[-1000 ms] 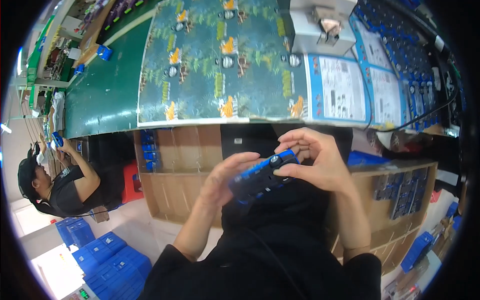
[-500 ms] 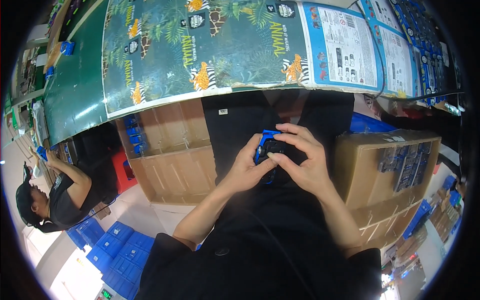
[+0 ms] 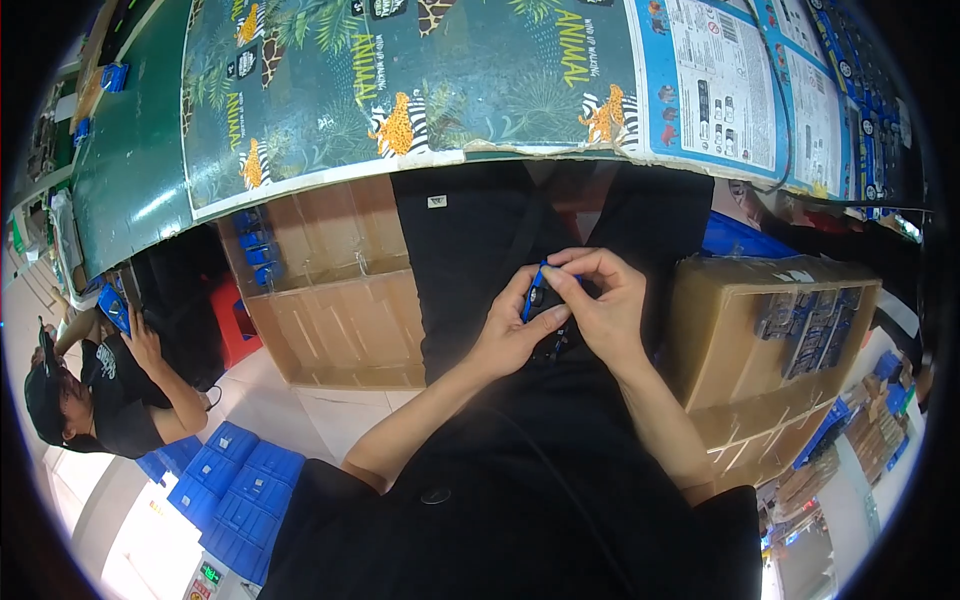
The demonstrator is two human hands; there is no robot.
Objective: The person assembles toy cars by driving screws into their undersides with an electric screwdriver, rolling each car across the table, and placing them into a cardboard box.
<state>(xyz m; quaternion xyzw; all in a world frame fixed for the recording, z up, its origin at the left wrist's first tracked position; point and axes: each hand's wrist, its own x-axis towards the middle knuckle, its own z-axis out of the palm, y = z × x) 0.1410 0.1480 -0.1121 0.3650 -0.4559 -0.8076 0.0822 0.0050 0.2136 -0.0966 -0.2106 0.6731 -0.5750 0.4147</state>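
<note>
Over my lap, both hands are closed on a small blue and black toy car, tilted with a black wheel showing. My left hand grips its left and near side, thumb stretched along the underside. My right hand pinches the far end between thumb and fingers. Much of the toy is covered by the fingers, and its dark parts blend into my black clothing.
A green table covered with printed sheets runs across the far side. Cardboard boxes stand left and right, holding blue and black toy parts. At left, a co-worker holds a blue toy; blue crates are stacked behind.
The toy car has been turned more on edge, and my right thumb and fingers have moved to its far end. The co-worker's blue toy is now raised and nearer.
</note>
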